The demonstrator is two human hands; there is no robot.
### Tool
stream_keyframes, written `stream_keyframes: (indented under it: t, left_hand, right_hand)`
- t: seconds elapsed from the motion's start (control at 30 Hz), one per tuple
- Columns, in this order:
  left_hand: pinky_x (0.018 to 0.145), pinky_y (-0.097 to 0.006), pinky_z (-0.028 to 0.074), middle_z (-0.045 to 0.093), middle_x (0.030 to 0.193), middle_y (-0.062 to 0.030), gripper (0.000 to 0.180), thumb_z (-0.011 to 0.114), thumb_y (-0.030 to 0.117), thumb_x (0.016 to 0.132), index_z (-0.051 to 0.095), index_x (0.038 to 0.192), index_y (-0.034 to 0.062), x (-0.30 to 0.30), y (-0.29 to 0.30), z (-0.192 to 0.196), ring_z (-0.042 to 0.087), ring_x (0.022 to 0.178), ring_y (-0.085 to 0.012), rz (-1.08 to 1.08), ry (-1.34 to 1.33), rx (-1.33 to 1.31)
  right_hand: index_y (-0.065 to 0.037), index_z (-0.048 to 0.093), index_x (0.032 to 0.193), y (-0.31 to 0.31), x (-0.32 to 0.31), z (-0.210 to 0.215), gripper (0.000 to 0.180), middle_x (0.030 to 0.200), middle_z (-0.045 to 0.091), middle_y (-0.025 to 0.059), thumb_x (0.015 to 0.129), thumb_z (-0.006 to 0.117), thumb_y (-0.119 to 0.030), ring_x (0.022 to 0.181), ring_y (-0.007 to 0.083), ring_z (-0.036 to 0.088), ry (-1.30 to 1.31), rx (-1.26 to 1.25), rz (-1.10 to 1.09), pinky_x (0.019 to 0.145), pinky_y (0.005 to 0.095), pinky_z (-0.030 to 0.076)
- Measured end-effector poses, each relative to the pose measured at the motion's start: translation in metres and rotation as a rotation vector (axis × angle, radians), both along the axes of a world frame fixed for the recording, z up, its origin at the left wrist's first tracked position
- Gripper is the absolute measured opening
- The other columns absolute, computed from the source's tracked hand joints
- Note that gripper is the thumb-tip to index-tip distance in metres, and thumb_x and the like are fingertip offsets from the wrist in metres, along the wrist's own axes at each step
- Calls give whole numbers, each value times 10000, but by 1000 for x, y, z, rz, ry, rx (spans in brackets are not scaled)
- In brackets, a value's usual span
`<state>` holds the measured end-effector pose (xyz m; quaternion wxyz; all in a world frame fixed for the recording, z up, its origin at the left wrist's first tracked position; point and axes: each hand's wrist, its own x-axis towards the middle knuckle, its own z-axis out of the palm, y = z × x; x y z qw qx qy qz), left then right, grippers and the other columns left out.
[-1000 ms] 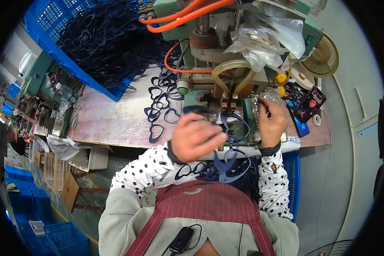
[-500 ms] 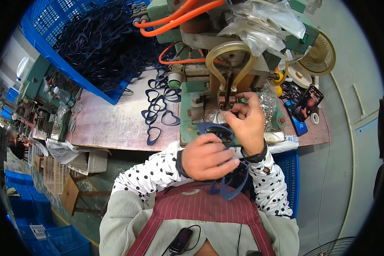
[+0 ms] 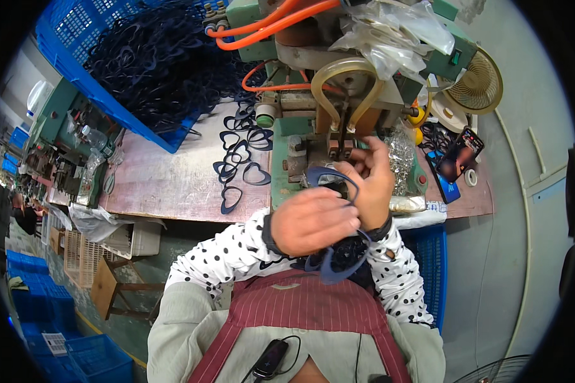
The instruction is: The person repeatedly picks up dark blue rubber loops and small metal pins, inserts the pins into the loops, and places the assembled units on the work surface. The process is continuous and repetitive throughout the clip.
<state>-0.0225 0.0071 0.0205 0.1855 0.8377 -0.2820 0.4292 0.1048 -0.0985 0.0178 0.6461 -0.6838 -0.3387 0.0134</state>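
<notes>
Just in front of the machine's small press head (image 3: pixel 340 145), my right hand (image 3: pixel 372 185) has its thumb and fingers bent together. What lies between those fingertips is too small to make out. My left hand (image 3: pixel 313 220) is closer to my body, slightly blurred, with its fingers bent together around a dark blue heart-like loop (image 3: pixel 326 172). That loop sticks out above the left fingers and reaches the right hand; the gripped part is hidden. Below the hands, more dark blue loops (image 3: pixel 338 273) hang over my apron.
A blue crate (image 3: pixel 102 105) heaped with dark loops stands at the far left. Several loops (image 3: pixel 231 199) lie on the table left of the green machine base (image 3: pixel 291 131). Shiny small pieces (image 3: pixel 399 166), a phone (image 3: pixel 460 155) and a tape roll (image 3: pixel 471 178) sit to the right.
My left hand has moved slightly up and flattened, carrying the loop toward the machine. The right hand has turned a little, its fingers drawing slightly away from the press head.
</notes>
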Motion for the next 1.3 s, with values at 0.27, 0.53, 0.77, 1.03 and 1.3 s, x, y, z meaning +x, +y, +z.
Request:
stream_keyframes:
  t: [0.27,0.53,0.77,1.03,1.3]
  left_hand:
    - [959,-464,502,628,1218,-199,335,604,75,889,608,1208,-28,19,3,-13,638,1080,-308,-184,147,-36]
    - [981,-457,491,621,1226,-189,379,640,71,846,603,1211,-27,18,2,-15,631,1081,-293,-167,155,-50]
    - [1059,-521,381,615,1296,-66,398,647,170,840,629,1233,113,4,-4,-17,592,1159,-263,72,56,73]
    - [938,-493,348,538,1301,-97,298,766,245,748,695,1032,187,-24,109,-78,487,1132,-354,996,132,-145]
    - [991,-576,287,531,1328,-101,197,733,226,683,716,852,126,-65,173,-145,380,1290,-369,1413,668,58]
  right_hand:
    - [6,613,1126,-80,111,-71,350,985,703,136,807,723,-85,909,250,679,-292,-487,-475,813,341,515]
    - [-19,653,995,-101,90,-74,265,900,675,177,800,724,-183,839,375,642,-539,-850,-402,721,429,504]
    - [-29,686,940,-84,119,-103,247,888,667,164,816,719,-240,836,364,633,-312,-630,-339,725,433,488]
    - [-50,658,878,-84,102,-101,183,878,617,128,831,716,-217,823,349,606,-409,-634,-381,712,436,479]
    - [-75,673,838,-76,97,-101,163,840,589,129,766,758,-195,826,342,600,-432,-611,-381,695,444,474]
